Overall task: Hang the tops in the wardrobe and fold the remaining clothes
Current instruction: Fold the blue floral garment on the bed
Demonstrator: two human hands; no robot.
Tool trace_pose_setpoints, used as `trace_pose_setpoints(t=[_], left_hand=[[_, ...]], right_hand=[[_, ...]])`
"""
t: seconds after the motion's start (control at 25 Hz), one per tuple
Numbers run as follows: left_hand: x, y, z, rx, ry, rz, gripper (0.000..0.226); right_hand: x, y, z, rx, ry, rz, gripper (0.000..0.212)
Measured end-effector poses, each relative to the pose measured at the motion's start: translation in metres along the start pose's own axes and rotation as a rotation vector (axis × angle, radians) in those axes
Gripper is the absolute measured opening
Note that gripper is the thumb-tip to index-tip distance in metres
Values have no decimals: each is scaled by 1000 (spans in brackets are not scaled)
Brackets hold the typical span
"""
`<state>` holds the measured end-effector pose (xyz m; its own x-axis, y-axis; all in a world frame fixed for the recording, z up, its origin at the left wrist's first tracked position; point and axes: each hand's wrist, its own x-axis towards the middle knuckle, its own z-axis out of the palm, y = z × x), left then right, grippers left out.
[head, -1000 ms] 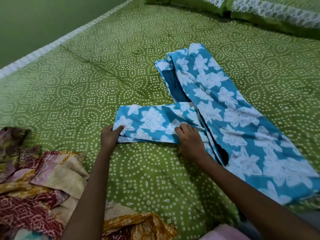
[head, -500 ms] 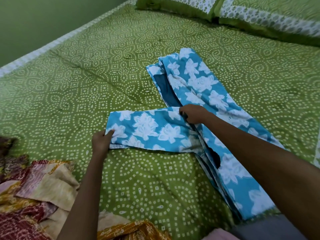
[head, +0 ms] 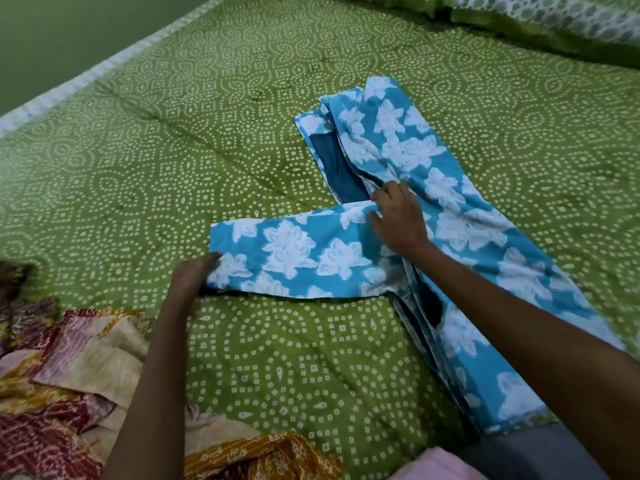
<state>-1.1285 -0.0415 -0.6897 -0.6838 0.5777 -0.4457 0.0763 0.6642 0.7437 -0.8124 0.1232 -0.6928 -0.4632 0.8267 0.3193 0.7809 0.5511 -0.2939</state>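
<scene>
Shifted only slightly since half a second before: right hand (head: 398,220) stayed at the far corner where the folded panel met the long body of the blue floral garment (head: 450,216), fingers now spread flatter and pressing the cloth rather than bunched over it; left hand (head: 194,275) kept its place at the near left end of the panel, fingers curled round the fabric edge, thumb on top; lay spread on the green patterned bedspread (head: 173,168), the garment, one part folded sideways toward the left, the longer part running diagonally from mid-bed down to the near right edge, dark lining showing along the fold; sat heaped at the near left corner, apart from the blue cloth, the pile of red and yellow clothes (head: 69,393); showed at the far right, blurred, green pillows (head: 554,19).
</scene>
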Motion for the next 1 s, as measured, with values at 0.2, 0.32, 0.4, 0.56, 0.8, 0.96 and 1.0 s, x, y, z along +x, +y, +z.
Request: trace_pose_setpoints(t=[0.2,0.32,0.4,0.56,0.8,0.96,1.0], left_hand=[[11,17,-6,-175,-141,-109,28],[-5,11,-4,-10,-122,-52,27],[-14,1,-3,15,-123,-47,29],[-25,-6,2,-14,-36,-15,37],[-24,-5,7,-156,22,-56,35],[-19,-2,8,-154,75,-16,26],[-20,-6,11,-67,103,57,26]], right_hand=[[-29,-16,15,127,-268,-113,25],[2,2,20,103,-327,178,30],[15,6,23,96,-404,208,30],[37,11,23,72,-405,189,18],[31,6,22,198,-254,264,18],[-44,-8,3,376,-148,122,22],[-70,-8,-4,351,-208,43,24]])
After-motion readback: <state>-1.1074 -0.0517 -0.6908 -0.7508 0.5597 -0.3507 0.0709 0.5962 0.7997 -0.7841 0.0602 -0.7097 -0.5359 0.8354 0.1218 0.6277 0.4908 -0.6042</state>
